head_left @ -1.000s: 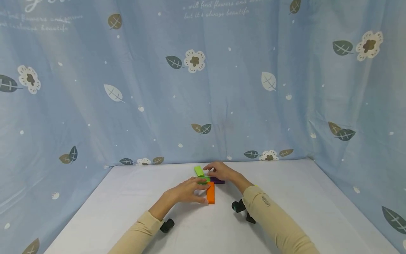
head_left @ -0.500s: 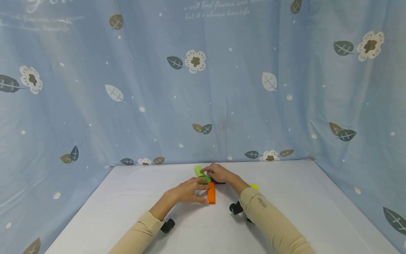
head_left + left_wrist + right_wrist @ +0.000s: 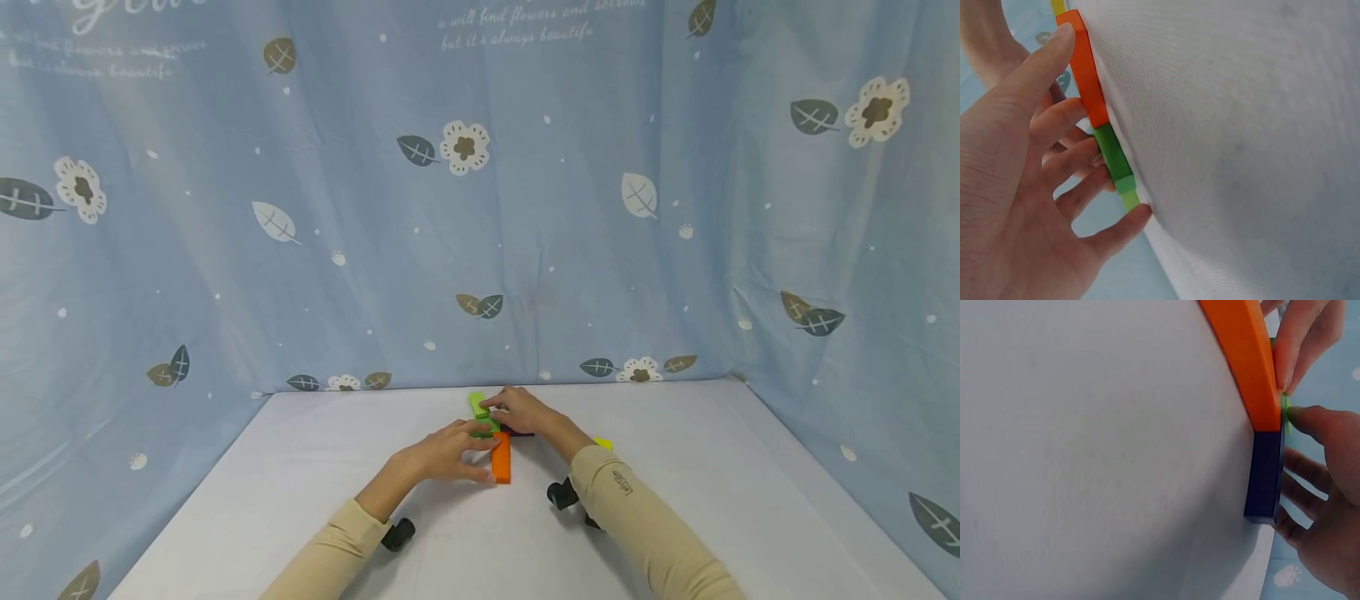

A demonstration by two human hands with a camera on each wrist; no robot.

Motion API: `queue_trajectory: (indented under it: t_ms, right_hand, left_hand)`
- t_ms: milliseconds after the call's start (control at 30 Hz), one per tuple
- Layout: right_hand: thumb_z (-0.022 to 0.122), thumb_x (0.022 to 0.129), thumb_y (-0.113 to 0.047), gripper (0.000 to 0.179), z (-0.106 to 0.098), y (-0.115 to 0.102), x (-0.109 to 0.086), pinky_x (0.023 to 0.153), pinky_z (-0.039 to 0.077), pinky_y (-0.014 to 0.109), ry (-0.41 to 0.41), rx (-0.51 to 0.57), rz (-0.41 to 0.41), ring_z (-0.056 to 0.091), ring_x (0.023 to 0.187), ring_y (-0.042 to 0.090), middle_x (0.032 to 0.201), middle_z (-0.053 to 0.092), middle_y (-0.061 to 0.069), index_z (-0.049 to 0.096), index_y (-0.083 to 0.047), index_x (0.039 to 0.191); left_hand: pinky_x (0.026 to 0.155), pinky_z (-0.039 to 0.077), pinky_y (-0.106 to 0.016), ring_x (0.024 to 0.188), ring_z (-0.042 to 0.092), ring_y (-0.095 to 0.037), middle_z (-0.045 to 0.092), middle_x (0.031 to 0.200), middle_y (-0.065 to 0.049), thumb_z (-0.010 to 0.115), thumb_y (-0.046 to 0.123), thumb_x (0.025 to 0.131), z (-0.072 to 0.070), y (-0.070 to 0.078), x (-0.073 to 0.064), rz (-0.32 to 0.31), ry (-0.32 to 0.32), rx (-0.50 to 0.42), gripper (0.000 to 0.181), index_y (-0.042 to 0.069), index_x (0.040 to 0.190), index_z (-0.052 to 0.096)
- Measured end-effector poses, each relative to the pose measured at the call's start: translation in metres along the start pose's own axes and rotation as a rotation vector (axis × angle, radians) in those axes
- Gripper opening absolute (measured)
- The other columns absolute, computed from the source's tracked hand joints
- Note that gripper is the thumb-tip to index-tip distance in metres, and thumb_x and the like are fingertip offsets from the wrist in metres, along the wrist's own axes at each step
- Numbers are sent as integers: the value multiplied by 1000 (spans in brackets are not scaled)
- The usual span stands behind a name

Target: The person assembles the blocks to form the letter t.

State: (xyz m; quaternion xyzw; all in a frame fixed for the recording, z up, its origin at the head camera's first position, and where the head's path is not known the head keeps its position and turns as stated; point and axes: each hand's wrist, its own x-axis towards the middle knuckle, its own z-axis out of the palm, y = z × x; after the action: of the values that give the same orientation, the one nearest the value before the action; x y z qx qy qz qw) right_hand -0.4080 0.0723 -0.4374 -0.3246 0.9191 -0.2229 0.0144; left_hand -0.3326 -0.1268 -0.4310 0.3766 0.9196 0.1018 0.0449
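In the head view an orange block (image 3: pixel 501 457) lies lengthwise on the white table. At its far end are a green block (image 3: pixel 486 427) and a dark purple block (image 3: pixel 519 432), with a light green block (image 3: pixel 477 403) behind. My left hand (image 3: pixel 448 452) spreads along the left side, its thumb on the orange block's near end and its fingers against the orange and green blocks (image 3: pixel 1113 152). My right hand (image 3: pixel 521 408) holds the light green block between index finger and thumb. Its other fingers lie behind the purple block (image 3: pixel 1265 477), partly hidden.
A yellow block (image 3: pixel 603 444) shows beyond the right sleeve (image 3: pixel 637 508). Black wrist-worn devices sit under the left wrist (image 3: pixel 398 534) and right wrist (image 3: pixel 562 494). A blue patterned curtain (image 3: pixel 480 233) encloses the table (image 3: pixel 300 500) at the back and sides.
My right hand's index finger has come onto the light green block, which has shifted slightly right and turned straighter. The left hand stays in place against the orange and green blocks.
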Motion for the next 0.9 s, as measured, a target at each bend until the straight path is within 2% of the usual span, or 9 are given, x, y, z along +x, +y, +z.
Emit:
queue_trajectory:
  t_ms: [167,267,467,600,767,900]
  right_hand:
    - [63,95,-15,30,-1,6,-1,98,49,44,40,8,12,61,109,26,117,69,11,69,-10,125]
    - [65,94,-13,28,-2,7,-2,98,49,45,68,9,-11,62,108,28,115,69,13,70,-6,121]
    - [67,92,-11,24,-3,4,1,107,43,49,91,-32,-27,59,122,33,127,66,15,73,-5,114]
    - [66,92,-11,24,-1,5,5,110,40,51,79,-38,-8,57,126,34,132,64,13,72,-7,115]
    - [66,92,-10,27,2,8,8,109,42,49,56,-35,-1,57,125,32,129,65,12,70,-8,119]
    - [68,92,-14,26,3,8,9,107,43,49,53,-75,8,58,122,32,127,66,11,71,-10,118]
  left_hand:
    - [109,41,-52,138,42,-32,45,152,-7,67,55,86,0,-1,0,-11,-1,3,66,19,141,55]
    - [109,41,-51,138,42,-30,44,152,-8,67,56,86,2,-2,0,-14,-1,6,67,19,141,55]
    - [109,41,-49,138,42,-29,44,153,-6,66,57,86,4,-2,0,-15,0,17,67,20,141,55]
    - [109,41,-50,139,42,-30,44,153,-7,66,57,86,3,-1,0,-8,5,10,67,19,141,55]
    - [111,40,-49,139,42,-29,44,153,-6,65,58,87,3,-2,-1,-6,5,15,68,20,141,55]
    - [110,41,-49,139,42,-29,44,153,-5,65,59,86,4,-2,-1,-14,5,25,68,21,141,55]
